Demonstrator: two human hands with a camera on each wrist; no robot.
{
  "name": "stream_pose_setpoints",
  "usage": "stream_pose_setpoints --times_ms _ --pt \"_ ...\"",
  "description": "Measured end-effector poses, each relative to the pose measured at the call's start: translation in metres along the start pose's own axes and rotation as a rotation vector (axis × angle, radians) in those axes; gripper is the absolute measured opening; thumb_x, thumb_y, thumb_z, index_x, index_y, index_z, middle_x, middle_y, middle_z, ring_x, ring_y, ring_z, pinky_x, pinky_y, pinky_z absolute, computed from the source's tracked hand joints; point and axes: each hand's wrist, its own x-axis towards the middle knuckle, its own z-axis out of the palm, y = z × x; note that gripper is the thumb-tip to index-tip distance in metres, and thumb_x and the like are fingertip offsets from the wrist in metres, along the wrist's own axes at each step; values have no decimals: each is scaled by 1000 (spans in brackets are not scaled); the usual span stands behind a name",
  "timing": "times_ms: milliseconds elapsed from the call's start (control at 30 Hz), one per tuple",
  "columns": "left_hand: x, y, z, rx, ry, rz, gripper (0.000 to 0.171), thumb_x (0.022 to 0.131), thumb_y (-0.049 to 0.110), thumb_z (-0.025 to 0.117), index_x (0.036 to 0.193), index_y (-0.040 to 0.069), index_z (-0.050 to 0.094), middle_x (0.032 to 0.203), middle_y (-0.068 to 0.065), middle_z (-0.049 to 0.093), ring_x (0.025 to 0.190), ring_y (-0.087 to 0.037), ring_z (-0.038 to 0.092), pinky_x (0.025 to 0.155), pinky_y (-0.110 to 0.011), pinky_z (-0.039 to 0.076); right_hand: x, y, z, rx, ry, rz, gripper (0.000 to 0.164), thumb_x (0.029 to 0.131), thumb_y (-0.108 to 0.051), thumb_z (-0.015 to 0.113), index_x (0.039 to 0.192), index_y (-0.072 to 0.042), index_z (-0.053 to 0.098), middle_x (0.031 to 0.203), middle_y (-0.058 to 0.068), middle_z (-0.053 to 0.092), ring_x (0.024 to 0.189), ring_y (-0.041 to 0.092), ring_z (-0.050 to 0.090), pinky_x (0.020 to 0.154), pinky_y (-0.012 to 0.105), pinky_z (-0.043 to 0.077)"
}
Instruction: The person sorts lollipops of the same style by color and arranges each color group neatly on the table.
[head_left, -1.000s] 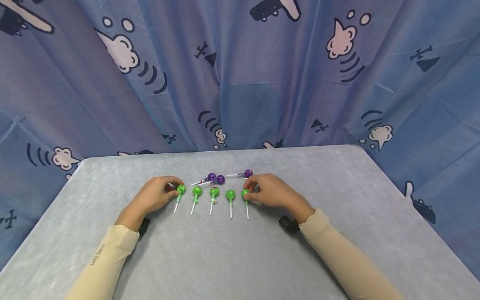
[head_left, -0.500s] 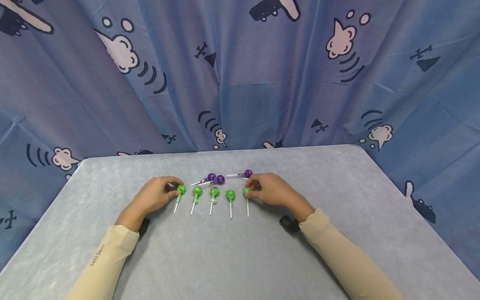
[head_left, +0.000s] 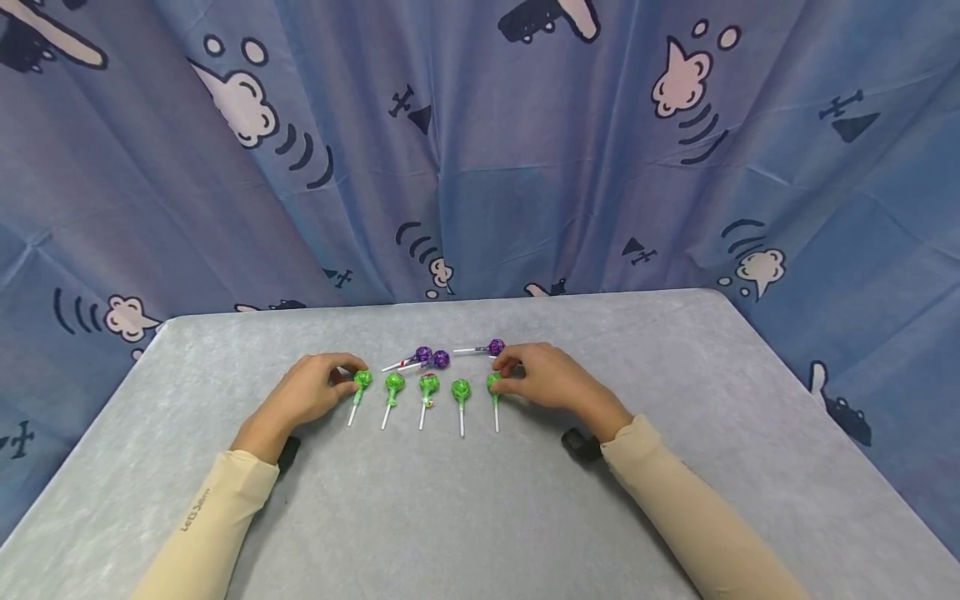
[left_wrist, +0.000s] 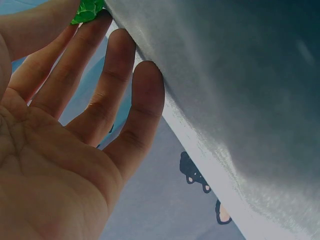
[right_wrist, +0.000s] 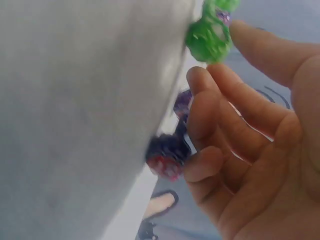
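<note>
Several green-wrapped lollipops lie in a row, sticks toward the near side. My left hand point(head_left: 311, 389) holds the leftmost green lollipop point(head_left: 363, 378) by its head between thumb and index finger. In the left wrist view, part of that green wrapper point(left_wrist: 89, 11) shows at the thumb, and the other fingers are spread. My right hand point(head_left: 551, 379) is at the rightmost green lollipop point(head_left: 493, 381), thumb and index finger on its head. The right wrist view shows the thumb against the green wrapper point(right_wrist: 210, 40) and a fingertip just below it.
Three purple lollipops lie behind the green row; one purple lollipop point(head_left: 496, 347) is close to my right fingers, and a crossed pair includes another purple lollipop point(head_left: 440, 359). The grey-white table point(head_left: 420, 517) ends at a blue patterned curtain point(head_left: 495, 208).
The rightmost green lollipop has shifted slightly away from me and to the right under my right hand, which has moved slightly the same way. My left hand stays still.
</note>
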Motion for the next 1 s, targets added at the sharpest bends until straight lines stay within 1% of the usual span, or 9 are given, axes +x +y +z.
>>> stream_pose_setpoints --times_ms 100,167,333,400,500,633,833,1000 --pt "1 0 0 2 -4 -1 27 91 10 70 119 12 72 107 -9 73 93 -24 66 83 -47 50 -2 6 -10 4 30 3 34 91 -34 73 117 -13 70 107 1 73 95 17 66 84 38 51" --pt "1 1 0 1 -6 -2 27 91 10 70 119 12 72 107 -9 73 93 -24 66 83 -47 50 -4 11 -18 1 49 28 34 92 -34 72 119 -13 70 109 2 72 94 18 66 81 37 52" --pt "3 1 0 0 -10 -3 27 92 11 69 119 12 71 107 -9 73 93 -23 66 82 -47 50 -8 29 -34 -36 59 139 35 93 -33 70 123 -13 68 112 4 71 96 21 64 81 40 50" --pt "3 1 0 0 -11 -3 27 92 11 69 119 12 71 107 -9 73 93 -23 66 82 -46 51 -9 35 -37 -52 50 162 36 93 -33 69 122 -12 68 112 5 71 94 21 63 82 41 50" --pt "2 1 -1 0 -11 -1 27 92 10 69 119 11 71 108 -10 73 93 -24 66 83 -47 51 -9 40 -37 -55 34 162 35 93 -34 69 120 -11 69 109 5 71 89 19 62 78 39 49" --pt "1 2 -1 -1 -10 -1 27 92 10 69 119 11 71 109 -10 73 94 -25 67 84 -48 51 -8 40 -30 -61 27 138 34 93 -38 69 115 -12 70 104 4 72 80 16 61 73 36 49" --pt "0 0 1 -4 -5 -1 27 92 10 69 119 11 71 109 -10 73 94 -24 66 84 -48 51 -5 37 -20 -100 26 153 30 90 -39 72 109 -15 71 94 1 69 79 15 59 71 34 47" --pt "0 0 1 -5 2 3 27 91 10 70 119 11 72 108 -10 73 93 -24 66 83 -48 51 -5 40 -20 -89 41 147 27 90 -34 72 107 -14 71 95 1 70 79 16 59 73 34 47"
